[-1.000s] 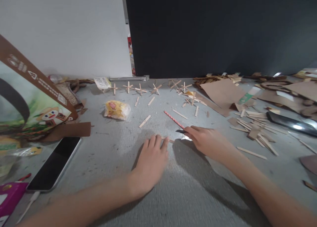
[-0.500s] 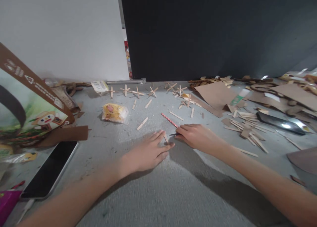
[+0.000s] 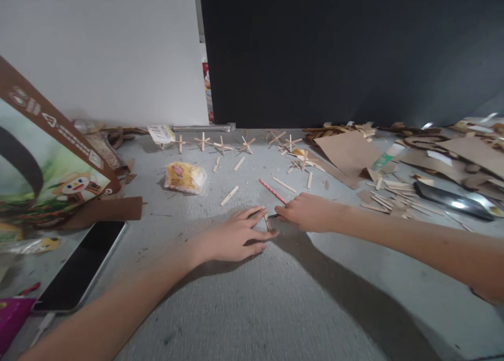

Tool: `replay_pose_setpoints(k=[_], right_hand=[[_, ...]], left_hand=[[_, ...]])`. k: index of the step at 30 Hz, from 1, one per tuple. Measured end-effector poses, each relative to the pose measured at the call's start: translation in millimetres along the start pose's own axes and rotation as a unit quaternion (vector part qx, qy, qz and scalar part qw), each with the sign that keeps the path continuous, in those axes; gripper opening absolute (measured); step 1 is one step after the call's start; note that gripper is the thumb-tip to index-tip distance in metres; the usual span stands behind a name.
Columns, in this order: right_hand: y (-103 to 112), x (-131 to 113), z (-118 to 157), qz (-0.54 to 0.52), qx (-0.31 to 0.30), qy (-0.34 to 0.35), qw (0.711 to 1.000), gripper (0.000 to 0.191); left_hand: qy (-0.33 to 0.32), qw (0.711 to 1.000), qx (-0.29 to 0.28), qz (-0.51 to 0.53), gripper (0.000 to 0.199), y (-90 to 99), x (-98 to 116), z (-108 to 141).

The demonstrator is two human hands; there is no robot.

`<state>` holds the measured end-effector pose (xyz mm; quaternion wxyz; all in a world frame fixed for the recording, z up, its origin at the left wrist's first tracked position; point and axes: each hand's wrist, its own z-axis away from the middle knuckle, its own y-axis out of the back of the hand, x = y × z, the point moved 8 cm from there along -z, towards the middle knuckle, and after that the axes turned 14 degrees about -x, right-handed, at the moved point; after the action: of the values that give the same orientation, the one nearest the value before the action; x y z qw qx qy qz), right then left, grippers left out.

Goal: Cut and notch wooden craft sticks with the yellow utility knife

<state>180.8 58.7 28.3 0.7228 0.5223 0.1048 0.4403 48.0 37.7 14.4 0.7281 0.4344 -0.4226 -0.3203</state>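
My left hand [image 3: 238,236] lies on the grey table with its fingers apart, forefinger and thumb at the two ends of a short wooden craft stick [image 3: 267,223], holding it down. My right hand [image 3: 305,212] is closed around a slim craft knife [image 3: 272,191] whose red patterned handle sticks out beyond the fingers. Its dark blade tip points left and meets or nearly meets the stick; the exact contact is too small to tell. Other wooden sticks [image 3: 229,195] lie loose beyond my hands. Behind them stand several star-shaped pieces of crossed sticks [image 3: 202,141].
A yellow wrapped packet [image 3: 185,177] sits left of centre. At the left are a phone [image 3: 81,266] with a cable and a printed paper bag [image 3: 55,161]. Cardboard pieces [image 3: 346,152], a stick pile [image 3: 388,199] and a shiny black object [image 3: 452,200] lie right. Dark and white panels rise behind.
My right hand has moved slightly left and closer to the stick, its forearm swinging up to a flatter angle. My left hand keeps holding the stick. The view has shifted slightly.
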Motion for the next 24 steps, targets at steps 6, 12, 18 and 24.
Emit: replay_pose_setpoints(k=[6, 12, 18, 24], right_hand=[[3.5, -0.1, -1.0, -0.005, 0.001, -0.002, 1.000, 0.017], [4.5, -2.9, -3.1, 0.001, -0.030, 0.002, 1.000, 0.019], [15.1, -7.3, -7.2, 0.001, -0.069, -0.005, 0.998, 0.019], [27.3, -14.2, -17.9, 0.018, -0.125, 0.022, 0.992, 0.018]], left_hand=[[-0.010, 1.000, 0.021, 0.006, 0.044, -0.1, -1.1, 0.2], [-0.020, 0.999, 0.039, 0.004, 0.044, -0.1, -1.8, 0.9], [-0.018, 1.000, 0.025, 0.003, 0.046, -1.8, -2.1, -0.5], [-0.014, 0.999, 0.030, -0.006, 0.045, -1.7, -2.4, -0.5]])
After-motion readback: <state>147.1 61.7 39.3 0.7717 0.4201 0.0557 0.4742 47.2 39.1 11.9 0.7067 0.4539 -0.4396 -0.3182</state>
